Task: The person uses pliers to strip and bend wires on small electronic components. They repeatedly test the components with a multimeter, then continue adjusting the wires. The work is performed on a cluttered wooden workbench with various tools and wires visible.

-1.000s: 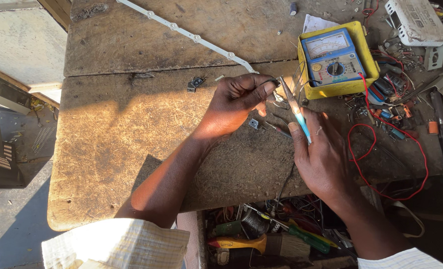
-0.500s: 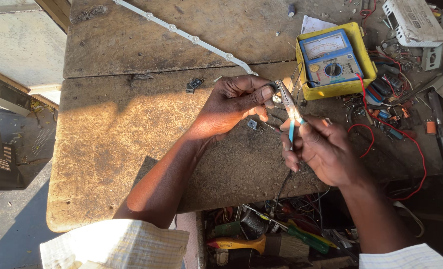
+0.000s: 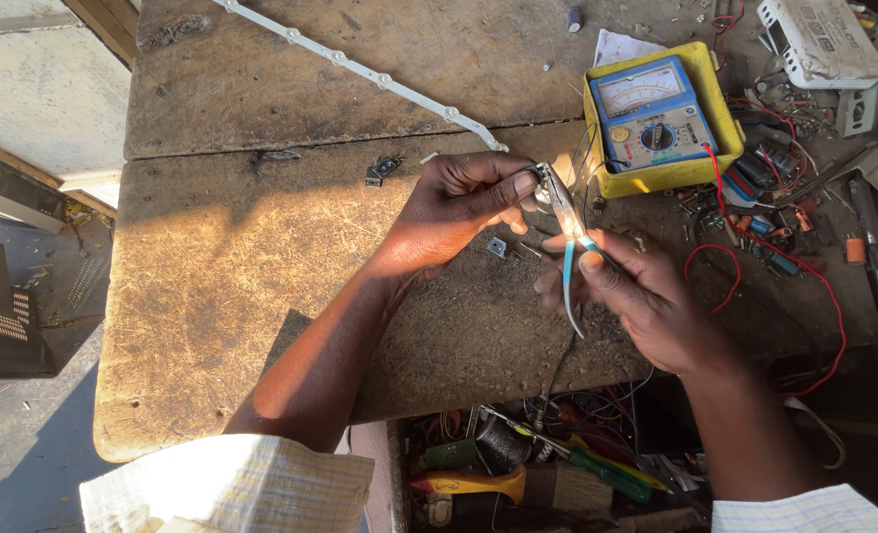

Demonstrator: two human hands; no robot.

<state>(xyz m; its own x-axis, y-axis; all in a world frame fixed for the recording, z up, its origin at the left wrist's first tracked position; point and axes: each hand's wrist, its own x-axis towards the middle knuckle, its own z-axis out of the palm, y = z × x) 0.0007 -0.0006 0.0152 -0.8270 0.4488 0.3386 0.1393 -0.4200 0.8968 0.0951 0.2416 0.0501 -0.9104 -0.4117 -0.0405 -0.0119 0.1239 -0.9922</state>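
My right hand [image 3: 646, 301] grips small pliers with blue handles [image 3: 569, 259], jaws pointing up and away. My left hand [image 3: 454, 207] pinches a small dark component [image 3: 535, 186] with a thin wire right at the pliers' jaws. Both hands hover above a worn wooden workbench [image 3: 261, 257]. A small metal part [image 3: 497, 247] lies on the bench just below my left hand.
A yellow-cased analogue multimeter [image 3: 656, 118] with red lead [image 3: 814, 286] sits at the back right. A long white LED strip [image 3: 360, 69] crosses the far bench. A small black component [image 3: 381, 170] lies left of my hand. Loose electronic parts clutter the right; tools fill the tray below [image 3: 518, 474].
The pliers have tilted and shifted slightly left, closing in on the component in my left hand. My right hand has drawn nearer to my left.
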